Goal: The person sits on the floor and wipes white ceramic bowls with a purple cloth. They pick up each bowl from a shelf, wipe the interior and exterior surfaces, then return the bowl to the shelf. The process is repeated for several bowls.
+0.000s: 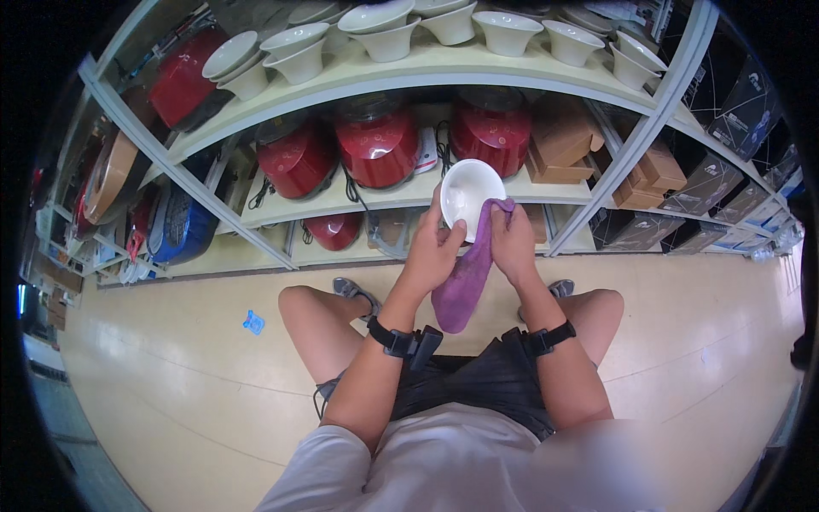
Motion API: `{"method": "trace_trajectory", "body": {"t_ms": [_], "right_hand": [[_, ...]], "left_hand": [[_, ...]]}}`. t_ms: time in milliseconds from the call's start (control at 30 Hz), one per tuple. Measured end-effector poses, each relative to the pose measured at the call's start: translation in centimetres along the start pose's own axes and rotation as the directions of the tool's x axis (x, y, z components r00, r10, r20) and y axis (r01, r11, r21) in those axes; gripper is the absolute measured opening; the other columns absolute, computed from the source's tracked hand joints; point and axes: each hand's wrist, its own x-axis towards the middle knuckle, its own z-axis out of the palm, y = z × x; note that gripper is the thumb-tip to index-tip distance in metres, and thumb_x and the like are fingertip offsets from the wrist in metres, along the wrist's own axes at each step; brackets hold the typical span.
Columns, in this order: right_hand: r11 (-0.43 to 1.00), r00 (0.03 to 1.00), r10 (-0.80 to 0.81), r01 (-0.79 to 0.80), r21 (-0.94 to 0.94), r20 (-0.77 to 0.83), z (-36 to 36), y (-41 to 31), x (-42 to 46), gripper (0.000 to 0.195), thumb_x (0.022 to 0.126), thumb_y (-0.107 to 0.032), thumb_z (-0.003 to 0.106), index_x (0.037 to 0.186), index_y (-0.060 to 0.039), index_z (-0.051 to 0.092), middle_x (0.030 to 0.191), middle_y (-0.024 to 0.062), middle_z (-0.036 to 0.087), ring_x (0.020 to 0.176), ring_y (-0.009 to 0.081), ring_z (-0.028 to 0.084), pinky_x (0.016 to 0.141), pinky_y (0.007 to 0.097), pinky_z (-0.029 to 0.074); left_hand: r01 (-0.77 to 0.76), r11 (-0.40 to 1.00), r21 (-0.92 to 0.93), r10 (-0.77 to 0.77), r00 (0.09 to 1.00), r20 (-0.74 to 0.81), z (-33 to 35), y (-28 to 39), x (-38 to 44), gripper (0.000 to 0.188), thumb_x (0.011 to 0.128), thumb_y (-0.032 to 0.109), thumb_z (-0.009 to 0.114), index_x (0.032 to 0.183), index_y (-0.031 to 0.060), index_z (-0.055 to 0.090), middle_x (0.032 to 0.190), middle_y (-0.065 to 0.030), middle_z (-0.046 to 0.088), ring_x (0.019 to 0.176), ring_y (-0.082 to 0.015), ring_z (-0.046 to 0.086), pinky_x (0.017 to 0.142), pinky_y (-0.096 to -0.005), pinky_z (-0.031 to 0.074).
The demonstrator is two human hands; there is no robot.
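A white bowl [470, 192] is tilted with its inside facing me, in front of the shelves. My left hand [438, 240] grips it at its left and lower edge, the thumb over the rim. In my right hand [512, 237] is a purple cloth [466, 288], pinched near its top at the bowl's right rim. The rest of the cloth hangs down between my wrists and has darker marks on it.
White flared bowls [508, 32], some stacked, line the upper shelf [448, 75]. Red rice cookers [377, 144] and brown cardboard boxes [563, 144] stand below. Metal posts [646, 134] slant at both sides. A small blue packet [254, 322] lies on the floor.
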Motion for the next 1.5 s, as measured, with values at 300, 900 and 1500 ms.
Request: {"method": "trace_trajectory", "body": {"t_ms": [300, 900, 1500], "right_hand": [[0.992, 0.989, -0.108, 0.114, -0.062, 0.106, -1.4, -0.6, 0.5, 0.031, 0.092, -0.020, 0.068, 0.110, 0.0038, 0.061, 0.094, 0.0237, 0.071, 0.086, 0.0364, 0.071, 0.076, 0.0414, 0.053], [0.985, 0.979, -0.082, 0.108, -0.133, 0.187, -1.4, 0.1, -0.6, 0.030, 0.096, -0.026, 0.061, 0.099, 0.0036, 0.063, 0.090, 0.0290, 0.068, 0.086, 0.0486, 0.066, 0.075, 0.0517, 0.052], [0.992, 0.995, -0.089, 0.093, -0.081, 0.049, -1.7, -0.5, -1.0, 0.025, 0.097, -0.020, 0.064, 0.103, 0.0040, 0.062, 0.083, 0.0143, 0.069, 0.074, 0.0196, 0.065, 0.070, 0.0350, 0.051]], "left_hand": [[0.100, 0.995, -0.015, -0.098, 0.990, 0.103, -2.4, 1.5, -0.6, 0.059, 0.098, 0.011, 0.056, 0.154, 0.0048, 0.037, 0.122, -0.0138, 0.060, 0.099, -0.0167, 0.067, 0.080, -0.0300, 0.057], [0.386, 0.896, -0.218, -0.369, 0.922, 0.115, -1.8, -0.1, -0.9, 0.050, 0.092, 0.008, 0.052, 0.141, 0.0045, 0.044, 0.125, -0.0099, 0.058, 0.110, -0.0215, 0.062, 0.090, -0.0366, 0.055], [-0.199, 0.957, 0.212, 0.162, 0.970, 0.181, -1.9, -1.4, -0.2, 0.073, 0.099, 0.011, 0.052, 0.160, 0.0007, 0.013, 0.144, -0.0214, 0.044, 0.126, -0.0265, 0.051, 0.107, -0.0332, 0.040]]}}
